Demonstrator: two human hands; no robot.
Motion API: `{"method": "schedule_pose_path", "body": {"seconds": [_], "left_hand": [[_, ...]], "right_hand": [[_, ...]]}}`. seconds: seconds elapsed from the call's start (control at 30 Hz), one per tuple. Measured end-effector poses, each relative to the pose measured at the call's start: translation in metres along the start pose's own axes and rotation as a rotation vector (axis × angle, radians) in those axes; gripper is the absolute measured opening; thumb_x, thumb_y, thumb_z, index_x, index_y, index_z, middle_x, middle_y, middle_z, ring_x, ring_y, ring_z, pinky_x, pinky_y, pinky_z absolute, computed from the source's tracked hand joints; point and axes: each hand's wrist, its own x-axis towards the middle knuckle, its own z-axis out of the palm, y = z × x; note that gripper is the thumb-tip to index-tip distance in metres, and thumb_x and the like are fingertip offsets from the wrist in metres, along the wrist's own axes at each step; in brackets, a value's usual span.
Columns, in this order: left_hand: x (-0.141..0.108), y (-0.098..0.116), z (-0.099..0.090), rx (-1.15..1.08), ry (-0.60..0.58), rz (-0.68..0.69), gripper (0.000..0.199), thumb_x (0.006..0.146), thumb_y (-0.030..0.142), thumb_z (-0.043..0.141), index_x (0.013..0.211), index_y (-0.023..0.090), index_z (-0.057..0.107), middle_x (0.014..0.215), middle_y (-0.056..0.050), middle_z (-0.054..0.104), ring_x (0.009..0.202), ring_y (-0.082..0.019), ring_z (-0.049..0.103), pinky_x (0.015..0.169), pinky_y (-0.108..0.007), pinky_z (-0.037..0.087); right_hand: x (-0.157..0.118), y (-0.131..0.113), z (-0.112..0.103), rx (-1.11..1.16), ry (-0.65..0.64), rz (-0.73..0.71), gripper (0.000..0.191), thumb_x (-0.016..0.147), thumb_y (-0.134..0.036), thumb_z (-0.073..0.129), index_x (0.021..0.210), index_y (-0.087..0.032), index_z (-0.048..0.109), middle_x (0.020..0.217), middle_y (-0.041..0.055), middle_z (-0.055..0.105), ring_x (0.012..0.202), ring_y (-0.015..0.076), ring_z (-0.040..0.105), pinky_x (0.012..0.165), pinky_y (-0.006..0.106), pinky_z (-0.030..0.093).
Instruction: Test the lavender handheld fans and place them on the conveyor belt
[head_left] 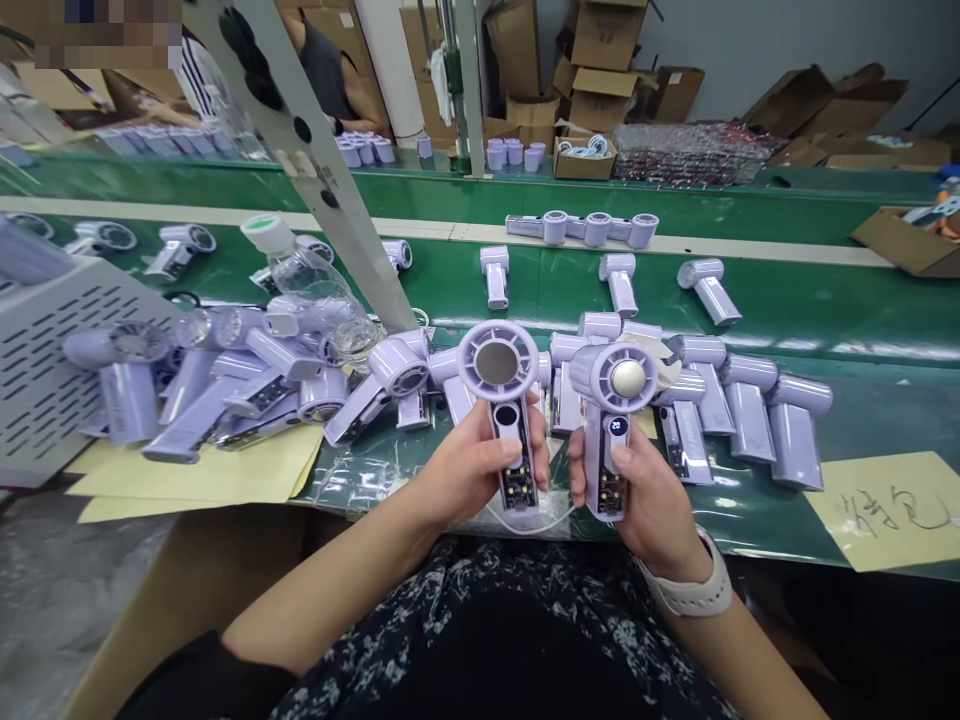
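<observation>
My left hand [487,455] is wrapped round the handle of a lilac handheld fan [498,365], its thumb lying on the front below a dark round display. Bare circuit board shows in the lower handle. In my right hand [652,480] is a second lilac handheld fan [613,378], held upright beside the first; its small display is lit and seems to read 20. My right thumb rests just under that display. A white cable [536,528] curves between the bottoms of the two handles. More lilac fans [750,420] lie on the bench close behind both hands.
A pile of fans [247,370] lies at left beside a perforated metal box [82,350] and a clear plastic bottle [307,275]. A slanted metal post [322,190] rises behind. Several fans lie along the green conveyor [442,290]. Yellow paper [892,505] lies right. Co-workers stand across the line.
</observation>
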Motion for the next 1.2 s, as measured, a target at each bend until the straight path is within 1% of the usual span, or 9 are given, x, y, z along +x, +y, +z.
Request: {"method": "schedule_pose_path", "body": {"seconds": [0.1,0.23,0.33,0.5,0.63,0.77,0.9,1.03,1.2], "left_hand": [[-0.001,0.001,0.001,0.087,-0.045,0.046,0.037,0.082,0.036,0.08,0.104,0.019,0.055,0.085,0.002,0.059,0.066,-0.013,0.063,0.061,-0.028,0.053],[0.002,0.003,0.001,0.062,0.041,0.041,0.04,0.083,0.034,0.08,0.107,0.02,0.052,0.095,0.0,0.061,0.071,-0.014,0.064,0.066,-0.031,0.057],[0.001,0.005,0.002,0.041,0.053,0.031,0.047,0.081,0.035,0.083,0.114,0.02,0.052,0.102,-0.002,0.061,0.074,-0.015,0.067,0.071,-0.034,0.06],[0.001,0.004,0.001,0.014,0.058,0.051,0.043,0.081,0.032,0.081,0.113,0.018,0.054,0.092,0.0,0.061,0.069,-0.015,0.066,0.068,-0.036,0.061],[0.001,0.003,0.0,0.023,0.043,0.071,0.041,0.082,0.029,0.076,0.115,0.018,0.055,0.092,0.0,0.062,0.069,-0.017,0.067,0.068,-0.039,0.062],[0.002,0.003,-0.001,0.072,0.064,0.089,0.039,0.081,0.029,0.075,0.113,0.019,0.053,0.088,0.0,0.062,0.066,-0.017,0.067,0.064,-0.036,0.059],[0.002,0.003,-0.001,0.037,0.125,0.069,0.042,0.08,0.031,0.077,0.112,0.02,0.053,0.093,-0.001,0.061,0.073,-0.018,0.068,0.066,-0.036,0.058],[0.0,0.002,0.0,0.028,0.105,0.056,0.053,0.073,0.025,0.082,0.116,0.021,0.051,0.097,0.0,0.059,0.076,-0.017,0.066,0.068,-0.034,0.056],[0.002,-0.001,0.0,0.11,0.096,0.051,0.05,0.074,0.019,0.08,0.112,0.021,0.049,0.096,0.001,0.06,0.075,-0.016,0.066,0.071,-0.035,0.055]], "right_hand": [[-0.001,0.0,0.0,-0.015,-0.015,-0.008,0.023,0.094,-0.041,0.068,0.105,-0.022,0.063,0.093,0.0013,0.069,0.06,0.0112,0.063,0.051,0.022,0.054],[0.0,-0.004,0.002,-0.017,0.016,0.012,0.023,0.095,-0.042,0.068,0.105,-0.021,0.064,0.095,0.0021,0.069,0.063,0.0115,0.064,0.054,0.022,0.055],[0.001,-0.006,0.003,0.001,0.034,0.017,0.024,0.093,-0.042,0.069,0.104,-0.021,0.064,0.095,0.003,0.07,0.065,0.0131,0.065,0.054,0.023,0.056],[0.0,-0.008,0.005,0.016,0.065,0.027,0.025,0.092,-0.042,0.068,0.103,-0.02,0.066,0.09,0.003,0.07,0.061,0.0136,0.065,0.051,0.024,0.054],[-0.001,-0.01,0.005,0.023,0.058,-0.004,0.021,0.091,-0.041,0.067,0.098,-0.021,0.065,0.087,0.003,0.07,0.057,0.0136,0.062,0.047,0.025,0.052],[-0.001,-0.013,0.005,0.012,0.065,-0.005,0.022,0.09,-0.041,0.069,0.101,-0.021,0.066,0.089,0.0032,0.07,0.058,0.0137,0.062,0.047,0.025,0.053],[0.0,-0.012,0.003,0.012,0.099,0.028,0.026,0.089,-0.042,0.07,0.103,-0.02,0.067,0.087,0.0038,0.07,0.057,0.0137,0.063,0.047,0.024,0.053],[0.0,-0.008,0.002,0.029,0.129,0.035,0.027,0.088,-0.042,0.071,0.102,-0.02,0.066,0.086,0.0036,0.07,0.057,0.0137,0.063,0.046,0.024,0.053],[-0.001,-0.006,0.0,0.034,0.152,0.021,0.024,0.09,-0.04,0.069,0.102,-0.02,0.065,0.087,0.0039,0.07,0.057,0.0133,0.062,0.046,0.023,0.053]]}}
